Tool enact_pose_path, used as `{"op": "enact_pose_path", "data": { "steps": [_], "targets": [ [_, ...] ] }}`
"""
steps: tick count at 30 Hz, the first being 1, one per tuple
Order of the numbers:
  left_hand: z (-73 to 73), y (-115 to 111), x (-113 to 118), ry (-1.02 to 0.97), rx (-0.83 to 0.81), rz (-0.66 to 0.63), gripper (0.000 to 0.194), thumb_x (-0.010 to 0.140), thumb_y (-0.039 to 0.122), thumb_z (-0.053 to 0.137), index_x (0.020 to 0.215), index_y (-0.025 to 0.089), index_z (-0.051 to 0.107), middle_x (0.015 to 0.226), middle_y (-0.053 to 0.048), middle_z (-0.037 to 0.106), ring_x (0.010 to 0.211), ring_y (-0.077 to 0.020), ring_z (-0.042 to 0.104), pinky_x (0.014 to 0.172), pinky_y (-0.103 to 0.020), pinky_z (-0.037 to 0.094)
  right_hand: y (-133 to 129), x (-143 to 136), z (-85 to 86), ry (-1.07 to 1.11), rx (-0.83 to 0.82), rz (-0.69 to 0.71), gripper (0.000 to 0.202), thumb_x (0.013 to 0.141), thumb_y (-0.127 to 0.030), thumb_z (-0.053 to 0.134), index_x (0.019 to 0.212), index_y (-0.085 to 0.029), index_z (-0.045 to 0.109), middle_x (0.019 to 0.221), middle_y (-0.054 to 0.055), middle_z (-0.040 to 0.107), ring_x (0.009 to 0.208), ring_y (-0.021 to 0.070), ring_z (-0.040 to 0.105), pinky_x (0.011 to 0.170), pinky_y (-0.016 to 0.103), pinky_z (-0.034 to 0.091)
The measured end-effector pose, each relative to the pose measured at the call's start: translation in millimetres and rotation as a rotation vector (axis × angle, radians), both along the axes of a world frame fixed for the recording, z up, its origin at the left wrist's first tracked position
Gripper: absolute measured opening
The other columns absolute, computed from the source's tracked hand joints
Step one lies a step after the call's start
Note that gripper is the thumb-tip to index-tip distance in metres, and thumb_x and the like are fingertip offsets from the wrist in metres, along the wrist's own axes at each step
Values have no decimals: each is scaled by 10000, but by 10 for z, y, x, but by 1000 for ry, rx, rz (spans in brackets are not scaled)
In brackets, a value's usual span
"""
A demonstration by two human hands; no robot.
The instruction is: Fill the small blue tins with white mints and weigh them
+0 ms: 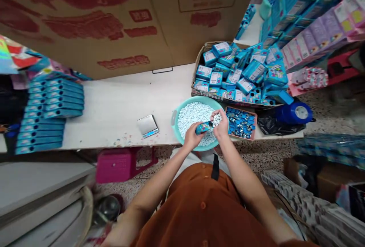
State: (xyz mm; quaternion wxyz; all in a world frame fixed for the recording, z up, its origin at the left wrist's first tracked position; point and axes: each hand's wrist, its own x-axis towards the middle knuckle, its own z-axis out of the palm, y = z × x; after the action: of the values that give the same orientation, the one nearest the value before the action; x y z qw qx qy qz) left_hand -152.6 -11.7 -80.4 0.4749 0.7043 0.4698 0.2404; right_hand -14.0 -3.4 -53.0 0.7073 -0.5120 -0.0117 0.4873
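Note:
Over a teal basin (174, 119) full of small white pellets (196, 112), my left hand (193, 136) grips a small blue box (203, 127). The box lies tilted, with its dark round opening facing right. Cupped beside that opening, my right hand (222, 127) holds a heap of the white pellets (217, 119). Both hands are close together above the basin's right half. Whether any pellets are inside the box is hidden.
A carton (196, 62) piled with small blue boxes stands behind the basin. To its right lies a tray (256, 125) of blue and silver caps. A small scale (147, 125) sits left. Stacked blue boxes (42, 125) and a large cardboard box (159, 22) border the white table (114, 106).

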Motion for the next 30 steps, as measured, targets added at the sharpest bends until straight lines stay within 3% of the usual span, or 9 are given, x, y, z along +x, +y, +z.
{"op": "enact_pose_path", "data": {
  "steps": [6,11,15,19,25,30],
  "targets": [
    [69,29,-26,3,80,-91,443,694,75,613,1112,218,586,1127,-52,617,1089,-214,551,956,-356,417,-9,-34,30,-60,-7,13,265,757,-408,562,605,-195,522,587,-35,513,537,85,512,548,222,431],
    [33,46,14,-16,-5,41,422,708,180,674,1116,219,574,1112,-54,614,1039,-209,584,909,-338,460,20,-15,54,-115,36,44,310,772,-446,541,577,-205,534,600,-17,529,575,107,526,575,251,443],
    [31,36,34,-24,44,-2,420,701,136,668,1097,246,584,1098,-30,619,1043,-201,581,912,-331,457,20,-1,72,-169,69,71,360,800,-487,511,570,-210,528,601,-14,529,583,116,532,598,268,448],
    [38,43,38,-64,2,86,415,698,206,701,1095,222,583,1095,-49,622,1029,-210,592,895,-338,472,41,-2,81,-190,56,106,368,815,-497,491,587,-212,542,563,-27,490,508,103,484,544,259,423],
    [117,137,25,-28,89,-28,431,694,88,645,1093,244,594,1099,-34,626,1055,-211,576,913,-350,456,78,-16,100,-242,127,116,315,809,-409,516,579,-204,584,605,-8,556,611,129,557,638,285,456],
    [124,158,42,-55,38,42,417,697,166,691,1098,227,591,1088,-46,629,1031,-213,589,901,-352,469,88,-21,131,-295,153,119,341,822,-419,480,582,-203,588,689,10,592,653,140,578,639,295,457]
  ]
}}
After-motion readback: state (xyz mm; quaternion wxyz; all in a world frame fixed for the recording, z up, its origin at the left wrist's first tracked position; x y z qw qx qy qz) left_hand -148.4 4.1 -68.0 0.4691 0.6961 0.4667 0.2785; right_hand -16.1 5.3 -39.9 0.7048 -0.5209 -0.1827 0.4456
